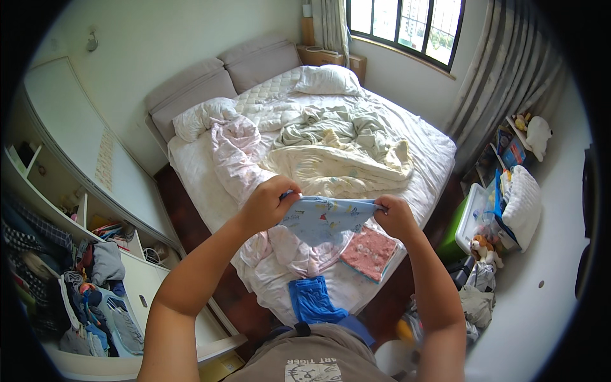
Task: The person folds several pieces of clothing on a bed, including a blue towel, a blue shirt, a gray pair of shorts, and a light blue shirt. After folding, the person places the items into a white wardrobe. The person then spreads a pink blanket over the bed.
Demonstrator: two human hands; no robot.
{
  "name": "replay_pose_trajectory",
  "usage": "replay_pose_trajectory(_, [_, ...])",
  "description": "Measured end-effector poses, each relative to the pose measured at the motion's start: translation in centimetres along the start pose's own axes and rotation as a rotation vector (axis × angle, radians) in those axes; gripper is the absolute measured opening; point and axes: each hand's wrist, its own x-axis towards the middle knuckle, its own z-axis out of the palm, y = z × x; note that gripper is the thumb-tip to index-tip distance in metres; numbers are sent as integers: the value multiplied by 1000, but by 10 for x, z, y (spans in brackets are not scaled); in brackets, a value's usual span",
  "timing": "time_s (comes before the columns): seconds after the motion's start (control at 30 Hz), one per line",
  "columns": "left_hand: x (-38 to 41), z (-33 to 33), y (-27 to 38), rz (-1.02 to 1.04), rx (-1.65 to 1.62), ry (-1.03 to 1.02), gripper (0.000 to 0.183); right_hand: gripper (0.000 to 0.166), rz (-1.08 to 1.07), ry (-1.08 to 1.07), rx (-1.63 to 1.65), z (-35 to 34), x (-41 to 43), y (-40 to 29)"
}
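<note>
Between my two hands a light blue printed cloth (pixel 324 217), probably a small garment, is stretched out above the foot of the bed. My left hand (pixel 273 198) pinches its left upper corner. At the right upper corner, my right hand (pixel 394 214) grips it. Below the cloth, a blue garment (pixel 315 301) lies on the bed's near edge, close to my waist. A folded reddish-pink cloth (pixel 370 253) with a pale pattern rests flat on the mattress, partly under my right hand's side. A pale pink floral quilt (pixel 234 148) runs down the bed's left side, partly hidden by my left arm.
Rumpled cream (pixel 329 164) and grey-green blankets (pixel 334 122) lie mid-bed. An open wardrobe holds piled clothes (pixel 95 305) at left. On the right stand a green storage box (pixel 458 219), a plush dog (pixel 486 248) and bags (pixel 477 301). Dark floor (pixel 238 296) borders the bed.
</note>
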Motion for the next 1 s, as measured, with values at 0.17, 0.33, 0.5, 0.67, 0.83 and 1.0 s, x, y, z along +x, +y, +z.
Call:
replay_pose_trajectory(0.17, [9, 9, -3, -14, -30, -162, 24, 13, -33, -124, -156, 1, -9, 14])
replay_pose_trajectory(0.33, [33, 6, -1, -87, 225, -580, 30, 14, 36, 38, -119, -11, -9, 17])
replay_pose_trajectory(0.5, [55, 3, 5, -156, 490, -697, 21, 14, 16, -11, -140, -16, -12, 20])
replay_pose_trajectory(0.67, [58, 7, -8, -223, 415, -707, 32, 15, 137, 34, -43, -14, -24, 30])
replay_pose_trajectory(0.83, [57, 25, -28, -241, 274, -579, 38, 13, 92, 12, -88, -14, -30, 40])
replay_pose_trajectory(1.0, [53, 38, -36, -37, 263, -499, 31, 12, 73, 80, -87, -20, -37, 40])
